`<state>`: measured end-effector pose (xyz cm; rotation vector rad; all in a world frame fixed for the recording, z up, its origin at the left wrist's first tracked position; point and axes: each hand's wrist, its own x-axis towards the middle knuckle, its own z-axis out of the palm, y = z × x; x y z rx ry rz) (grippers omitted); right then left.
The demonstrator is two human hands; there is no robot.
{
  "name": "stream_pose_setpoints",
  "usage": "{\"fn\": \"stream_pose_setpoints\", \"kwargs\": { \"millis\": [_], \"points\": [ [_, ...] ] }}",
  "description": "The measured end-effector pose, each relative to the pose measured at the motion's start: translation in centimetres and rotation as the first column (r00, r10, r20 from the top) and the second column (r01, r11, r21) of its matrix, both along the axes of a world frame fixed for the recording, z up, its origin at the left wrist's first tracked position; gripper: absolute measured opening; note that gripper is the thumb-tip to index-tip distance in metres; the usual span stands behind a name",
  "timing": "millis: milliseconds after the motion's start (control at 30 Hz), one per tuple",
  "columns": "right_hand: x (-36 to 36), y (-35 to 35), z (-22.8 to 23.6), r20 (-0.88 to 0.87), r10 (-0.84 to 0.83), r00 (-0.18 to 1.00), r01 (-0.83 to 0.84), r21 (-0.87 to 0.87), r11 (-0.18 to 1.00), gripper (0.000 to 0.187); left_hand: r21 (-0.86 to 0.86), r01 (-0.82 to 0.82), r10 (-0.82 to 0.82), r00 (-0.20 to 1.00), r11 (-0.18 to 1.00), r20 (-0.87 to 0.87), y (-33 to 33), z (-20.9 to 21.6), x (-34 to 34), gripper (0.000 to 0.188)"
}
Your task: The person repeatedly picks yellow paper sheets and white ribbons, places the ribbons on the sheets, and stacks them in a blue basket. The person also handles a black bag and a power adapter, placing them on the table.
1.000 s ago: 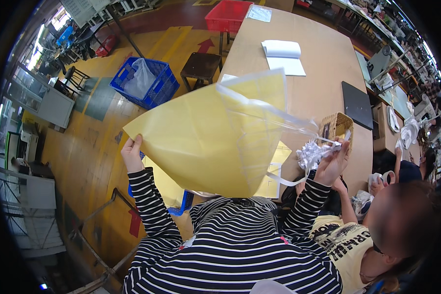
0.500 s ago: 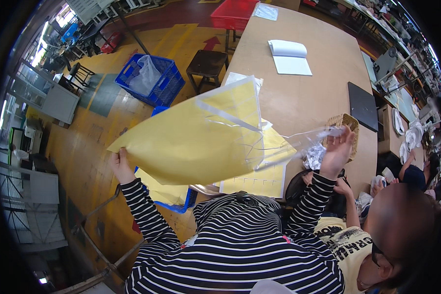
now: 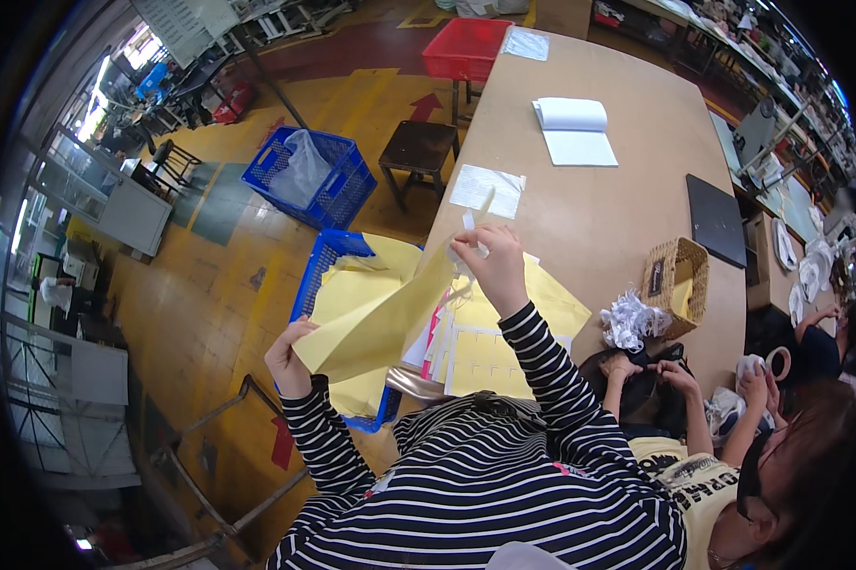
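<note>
A large yellow sheet [image 3: 376,328], folded over and tilted, hangs in the air between my hands. My left hand [image 3: 290,358] is closed on its near left corner. With fingers pinched together, my right hand [image 3: 496,269] grips its far upper edge, where narrow white strips [image 3: 468,220] stick out; the exact grip is partly hidden. Below the sheet a blue crate [image 3: 316,271] holds more yellow sheets [image 3: 352,394]. Beside it, on the table, lies a stack of yellow sheets [image 3: 490,366] with white edges and slit marks.
The brown table [image 3: 637,199] carries an open white pad [image 3: 580,133], a black flat panel [image 3: 716,218], a wicker basket [image 3: 675,285] and crumpled white strips [image 3: 629,321]. At right a co-worker's hands [image 3: 622,366] handle something black. A blue basket [image 3: 312,180] and a stool [image 3: 418,150] stand left.
My right hand has swung left from near the wicker basket, where clear-white strips trailed from it, to the sheet's far edge. My left hand moved right and nearer; the sheet has turned and folded.
</note>
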<state>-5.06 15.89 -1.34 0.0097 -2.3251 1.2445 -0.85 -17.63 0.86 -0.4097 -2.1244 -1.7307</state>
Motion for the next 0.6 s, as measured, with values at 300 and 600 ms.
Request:
{"fn": "stream_pose_setpoints", "kwargs": {
  "millis": [300, 600],
  "points": [
    [1.2, -2.3, -1.5, 0.094, 0.168, 0.981, -0.138, -0.270, 0.953, 0.015, 0.038, 0.579, -0.578, 0.805, 0.815, 0.136, -2.8, -1.6, 1.5, 0.028],
    [5.5, -5.9, 3.1, -0.155, 0.378, 0.913, -0.363, 0.115, 0.925, 0.011, 0.654, 0.619, -0.899, 0.345, 0.435, 0.272, 3.3, 0.9, -1.2, 0.094]
  ]
}}
